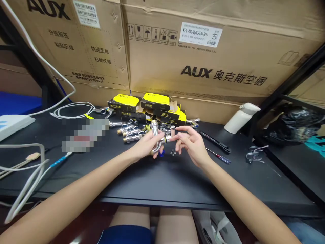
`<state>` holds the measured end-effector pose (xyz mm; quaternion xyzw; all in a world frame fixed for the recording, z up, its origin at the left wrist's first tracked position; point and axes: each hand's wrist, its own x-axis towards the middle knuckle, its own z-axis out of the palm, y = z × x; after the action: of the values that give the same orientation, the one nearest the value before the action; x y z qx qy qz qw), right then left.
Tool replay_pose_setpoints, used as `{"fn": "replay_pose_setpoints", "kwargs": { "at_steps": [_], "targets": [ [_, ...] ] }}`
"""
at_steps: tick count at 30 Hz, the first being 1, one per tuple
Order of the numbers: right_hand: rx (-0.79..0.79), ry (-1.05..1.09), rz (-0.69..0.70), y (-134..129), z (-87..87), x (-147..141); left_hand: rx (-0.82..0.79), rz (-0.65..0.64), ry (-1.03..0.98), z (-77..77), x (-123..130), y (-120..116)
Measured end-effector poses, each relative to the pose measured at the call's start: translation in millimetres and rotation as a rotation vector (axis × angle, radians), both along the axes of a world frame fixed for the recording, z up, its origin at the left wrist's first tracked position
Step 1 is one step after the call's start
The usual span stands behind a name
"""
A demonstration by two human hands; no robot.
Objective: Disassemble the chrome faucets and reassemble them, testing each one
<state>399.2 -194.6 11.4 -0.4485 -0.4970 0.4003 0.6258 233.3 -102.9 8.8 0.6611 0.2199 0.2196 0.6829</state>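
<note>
Hands work close together above the black desk (165, 179), forearms angling inward from either side. The left hand (144, 147) wraps around a chrome-and-brass tap (154, 128), its grip leaving the brass collar exposed, which suits work by the other hand. The right hand (193, 146) stays half-open, thumb reaching toward that collar; contact is hard to tell. Small screws (173, 153) lie just beside, near a blue part (161, 154) below the tap.

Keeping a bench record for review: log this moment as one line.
left hand: holds chrome tap | right hand: open, beside tap | nearby: small screws, yellow-topped boxes
</note>
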Motion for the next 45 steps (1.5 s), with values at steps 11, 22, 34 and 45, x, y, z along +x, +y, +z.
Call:
{"fn": "replay_pose_setpoints", "kwargs": {
  "at_steps": [11, 22, 34, 45],
  "targets": [
    [-0.019, -0.265, -0.026, -1.2, -12.1, -3.1, -0.082, 0.074, -0.115, -1.2, 2.9, 1.7],
    [0.211, -0.437, -0.077, -1.9, -10.4, 1.3, -0.071, -0.141, 0.001, 3.5, -3.6, -3.3],
    [0.311, -0.433, 0.002, -8.1, -17.0, -14.6, 0.208, 0.093, -0.02, -4.0, -2.5, 5.4],
    [0.317, -0.671, -0.157, -2.4, -9.5, -4.5, -0.018, -0.264, 0.119, 9.0, -13.7, 7.3]
  ]
}}
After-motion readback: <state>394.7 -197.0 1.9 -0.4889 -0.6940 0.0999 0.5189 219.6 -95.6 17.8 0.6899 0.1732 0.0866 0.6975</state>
